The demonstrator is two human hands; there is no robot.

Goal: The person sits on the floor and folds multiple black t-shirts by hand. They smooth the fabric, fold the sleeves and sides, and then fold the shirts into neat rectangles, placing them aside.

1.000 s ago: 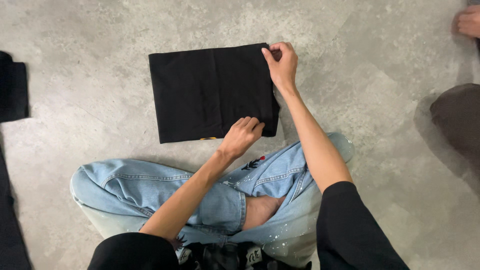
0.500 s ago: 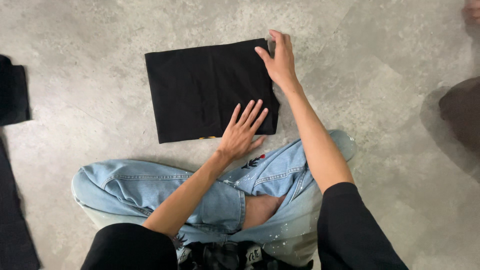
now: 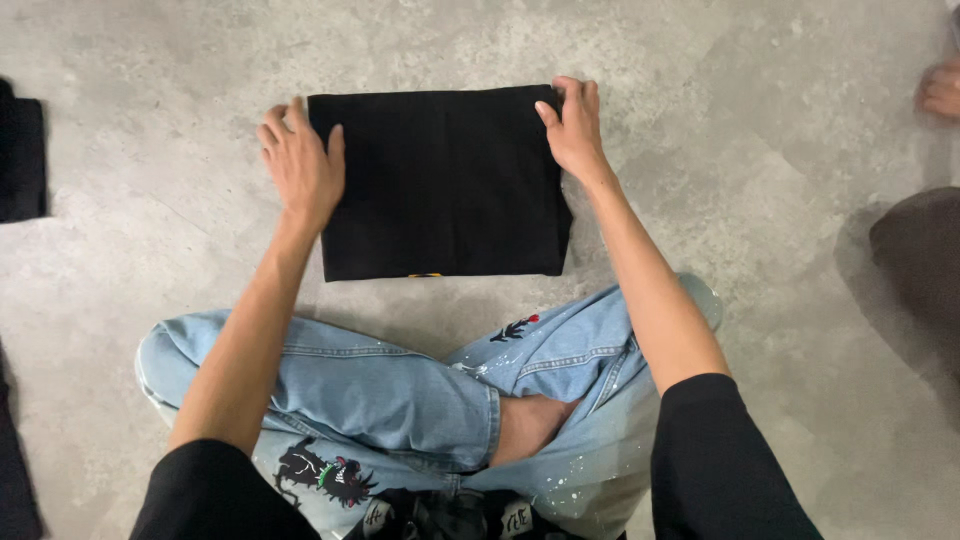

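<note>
I sit cross-legged on the grey concrete floor (image 3: 700, 120), my knees in light blue jeans (image 3: 380, 385) at six o'clock, and the folded black garment (image 3: 440, 180) lies flat on the floor straight ahead of me at twelve o'clock, a neat rectangle with a small yellow speck at its near edge.

My left hand (image 3: 300, 165) rests at the garment's far-left corner, about ten o'clock, palm down. Its fingers (image 3: 290, 120) lie loosely spread and flat; the thumb side overlaps the cloth's left edge while the rest sit on the bare floor just beside it. Nothing is gripped there.

My right hand (image 3: 575, 130) is at the far-right corner, about one o'clock. Its fingers (image 3: 585, 95) curl narrowly over the top edge, thumb pressed on the cloth, pinching that corner.

At nine o'clock, well apart, another dark folded piece (image 3: 22, 160) lies on the floor. At three o'clock a second person's hand (image 3: 940, 90) and a dark-clothed knee (image 3: 920, 260) show at the frame edge.
</note>
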